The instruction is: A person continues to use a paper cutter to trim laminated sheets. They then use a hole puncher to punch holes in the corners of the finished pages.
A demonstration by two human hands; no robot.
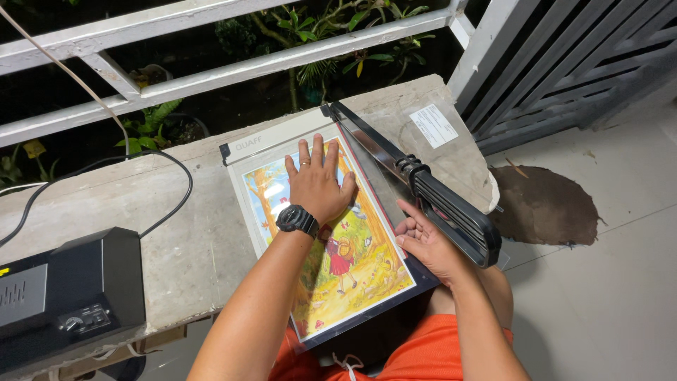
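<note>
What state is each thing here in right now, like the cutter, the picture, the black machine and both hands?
Paper cutter: on the concrete ledge, blade arm lowered.
Blade arm handle: right hand rests beside it, fingers curled.
Colourful picture sheet: flat on the cutter bed.
Left hand: spread open, pressing the sheet down.
Wristwatch: worn on the left wrist.
Black machine: on the ledge, cable attached.

A home balcony or porch at night. A rough concrete ledge (190, 247) serves as the worktop. Just behind it runs a white railing (211, 74), with potted plants (166, 123) in the dark beyond. Right of the ledge lies a tiled floor (599, 282).
</note>
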